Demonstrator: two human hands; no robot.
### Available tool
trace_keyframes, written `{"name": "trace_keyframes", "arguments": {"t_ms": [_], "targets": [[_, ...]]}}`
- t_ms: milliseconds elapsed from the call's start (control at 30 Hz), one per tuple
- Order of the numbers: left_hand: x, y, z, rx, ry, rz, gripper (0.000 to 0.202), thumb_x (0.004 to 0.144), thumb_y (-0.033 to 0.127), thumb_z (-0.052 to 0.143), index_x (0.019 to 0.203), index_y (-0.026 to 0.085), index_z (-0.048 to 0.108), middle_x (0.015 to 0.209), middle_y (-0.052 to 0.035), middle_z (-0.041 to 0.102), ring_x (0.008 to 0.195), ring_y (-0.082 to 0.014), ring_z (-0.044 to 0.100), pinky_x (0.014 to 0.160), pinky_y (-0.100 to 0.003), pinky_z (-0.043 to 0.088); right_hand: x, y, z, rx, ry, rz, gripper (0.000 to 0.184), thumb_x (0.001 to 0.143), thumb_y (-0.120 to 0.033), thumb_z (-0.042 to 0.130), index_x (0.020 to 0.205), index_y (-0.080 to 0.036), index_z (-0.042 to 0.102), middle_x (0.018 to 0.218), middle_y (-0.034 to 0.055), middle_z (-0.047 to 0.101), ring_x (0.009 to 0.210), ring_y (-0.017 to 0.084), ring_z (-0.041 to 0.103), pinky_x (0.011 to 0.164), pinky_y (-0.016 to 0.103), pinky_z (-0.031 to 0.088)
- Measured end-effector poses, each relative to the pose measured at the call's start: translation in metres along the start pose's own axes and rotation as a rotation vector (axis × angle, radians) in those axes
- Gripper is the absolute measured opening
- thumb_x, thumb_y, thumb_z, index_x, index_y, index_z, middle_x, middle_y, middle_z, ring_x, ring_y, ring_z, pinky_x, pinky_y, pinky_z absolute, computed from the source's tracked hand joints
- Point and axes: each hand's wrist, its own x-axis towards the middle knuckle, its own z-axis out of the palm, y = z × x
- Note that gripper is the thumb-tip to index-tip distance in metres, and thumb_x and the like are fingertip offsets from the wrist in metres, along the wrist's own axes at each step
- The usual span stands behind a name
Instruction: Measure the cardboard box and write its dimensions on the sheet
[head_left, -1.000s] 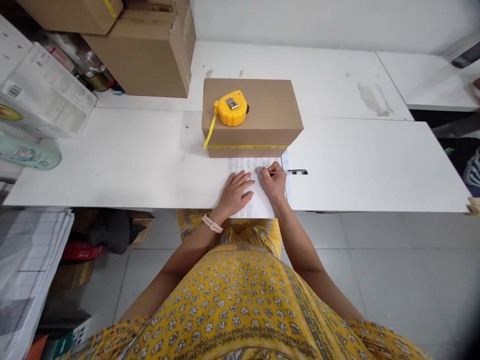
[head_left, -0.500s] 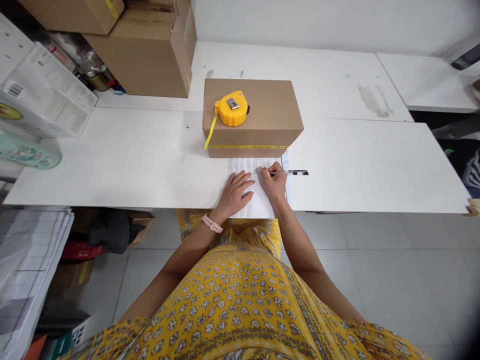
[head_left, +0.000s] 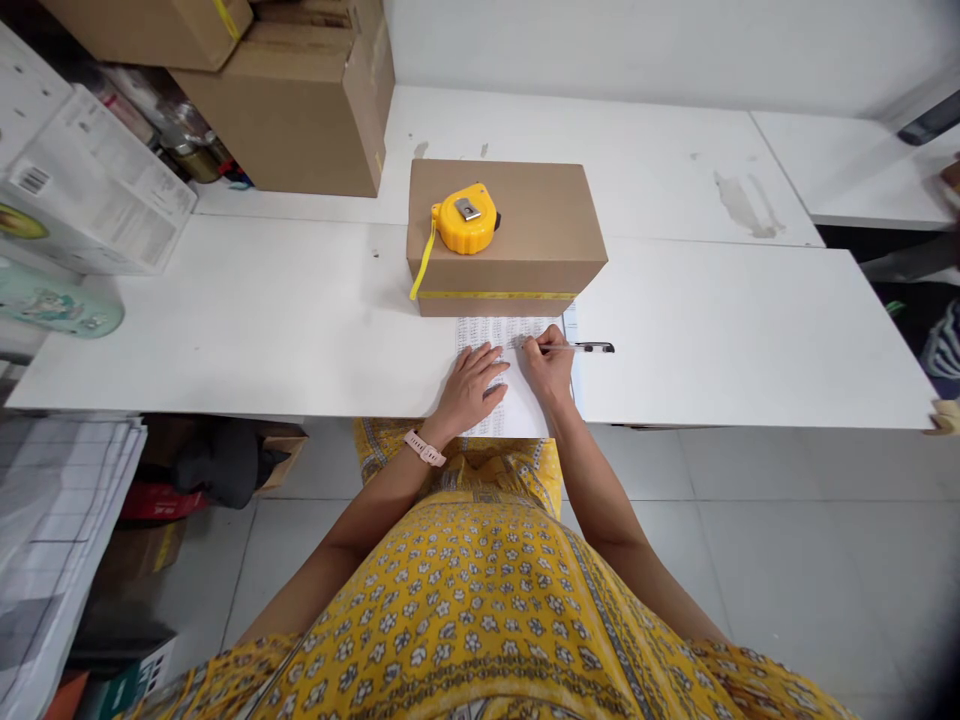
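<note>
A printed sheet of paper [head_left: 501, 330] lies at the near edge of the white table [head_left: 300, 320]. My left hand [head_left: 471, 385] rests flat on the sheet, fingers spread. My right hand [head_left: 547, 365] is closed on a black pen [head_left: 585, 347], whose tip touches the sheet near its upper part. Just behind the paper stands a closed brown cardboard box [head_left: 540, 225] with yellow tape along its front edge. A yellow tape measure [head_left: 465, 216] sits on the box, its tape end hanging over the left front corner.
Larger cardboard boxes [head_left: 300, 100] are stacked at the back left. White printed cartons [head_left: 90, 200] and a pale green container [head_left: 52, 305] lie at the left edge. A stack of sheets [head_left: 52, 520] sits below on the left. A second white surface [head_left: 862, 165] lies at the right.
</note>
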Motion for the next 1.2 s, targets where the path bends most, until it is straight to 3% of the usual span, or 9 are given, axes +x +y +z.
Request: {"name": "trace_keyframes", "arguments": {"t_ms": [267, 400, 567, 700, 833, 933, 1033, 1100, 1200], "targets": [[-0.001, -0.002, 0.002, 0.002, 0.019, 0.014, 0.034, 0.098, 0.027, 0.057, 0.130, 0.017, 0.066, 0.152, -0.0102, 0.056, 0.149, -0.0257, 0.040, 0.127, -0.050, 0.024, 0.000, 0.000, 0.002, -0.001, 0.019, 0.015, 0.027, 0.077, -0.021, 0.058, 0.062, -0.024, 0.036, 0.058, -0.0076, 0.036, 0.059, 0.011, 0.033, 0.058, 0.026, 0.029], [-0.001, -0.002, 0.001, 0.000, 0.010, 0.007, 0.033, 0.099, 0.026, 0.056, 0.129, 0.017, 0.066, 0.152, -0.0103, 0.055, 0.149, -0.0252, 0.040, 0.127, -0.050, 0.025, -0.003, -0.002, -0.008, 0.014, 0.201, 0.000, 0.030, 0.084, -0.030, 0.060, 0.066, -0.024, 0.037, 0.062, -0.0067, 0.039, 0.061, 0.012, 0.038, 0.061, 0.027, 0.034], [0.000, -0.001, -0.003, -0.008, 0.001, 0.011, 0.034, 0.098, 0.026, 0.056, 0.129, 0.016, 0.066, 0.151, -0.0121, 0.056, 0.149, -0.0254, 0.040, 0.126, -0.050, 0.026, 0.000, 0.009, -0.059, -0.131, 0.313, -0.030, 0.021, 0.093, -0.044, 0.056, 0.090, -0.023, 0.053, 0.082, -0.0011, 0.056, 0.074, 0.015, 0.053, 0.071, 0.030, 0.044], [0.001, -0.002, 0.000, -0.007, -0.002, 0.003, 0.033, 0.098, 0.026, 0.056, 0.127, 0.017, 0.066, 0.151, -0.0116, 0.056, 0.149, -0.0260, 0.041, 0.126, -0.053, 0.026, 0.012, 0.033, -0.108, -0.481, 0.212, -0.130, 0.021, 0.095, -0.031, 0.046, 0.104, -0.022, 0.062, 0.100, 0.0071, 0.062, 0.093, 0.022, 0.057, 0.083, 0.036, 0.046], [-0.003, 0.000, 0.000, -0.030, 0.101, -0.008, 0.028, 0.097, 0.026, 0.054, 0.121, 0.020, 0.067, 0.144, -0.0110, 0.062, 0.141, -0.0252, 0.051, 0.121, -0.052, 0.037, 0.021, 0.056, -0.130, -0.766, 0.089, -0.220, 0.044, 0.088, -0.012, 0.034, 0.118, -0.022, 0.066, 0.110, 0.0127, 0.061, 0.105, 0.027, 0.053, 0.092, 0.043, 0.044], [-0.001, 0.003, -0.021, -0.036, 0.400, -0.001, 0.024, 0.100, 0.027, 0.047, 0.113, 0.020, 0.067, 0.129, -0.0111, 0.070, 0.128, -0.0232, 0.061, 0.113, -0.046, 0.047, 0.024, 0.064, -0.131, -0.806, 0.077, -0.235, 0.055, 0.083, -0.005, 0.034, 0.127, -0.020, 0.063, 0.112, 0.0145, 0.061, 0.105, 0.029, 0.051, 0.095, 0.045, 0.043], [0.022, 0.001, -0.063, 0.012, 0.679, 0.011, 0.020, 0.101, 0.030, 0.050, 0.113, 0.022, 0.063, 0.127, -0.0100, 0.068, 0.130, -0.0256, 0.057, 0.116, -0.050, 0.041, 0.026, 0.067, -0.128, -0.788, 0.101, -0.227, 0.057, 0.083, -0.004, 0.033, 0.130, -0.020, 0.061, 0.112, 0.0144, 0.061, 0.105, 0.029, 0.049, 0.096, 0.046, 0.042], [0.050, -0.004, -0.092, 0.027, 0.716, -0.031, 0.024, 0.099, 0.032, 0.056, 0.120, 0.023, 0.059, 0.141, -0.0098, 0.059, 0.139, -0.0287, 0.048, 0.120, -0.054, 0.033, 0.026, 0.067, -0.127, -0.766, 0.121, -0.219, 0.053, 0.085, -0.005, 0.033, 0.126, -0.019, 0.063, 0.111, 0.0147, 0.061, 0.104, 0.029, 0.049, 0.096, 0.046, 0.042], [0.096, -0.017, -0.124, -0.005, 0.616, -0.054, 0.044, 0.092, 0.035, 0.069, 0.131, 0.022, 0.052, 0.152, -0.0121, 0.046, 0.145, -0.0326, 0.040, 0.120, -0.056, 0.029, 0.026, 0.068, -0.126, -0.737, 0.133, -0.215, 0.045, 0.088, -0.009, 0.035, 0.119, -0.018, 0.066, 0.109, 0.0160, 0.062, 0.103, 0.029, 0.049, 0.095, 0.046, 0.043]]}}
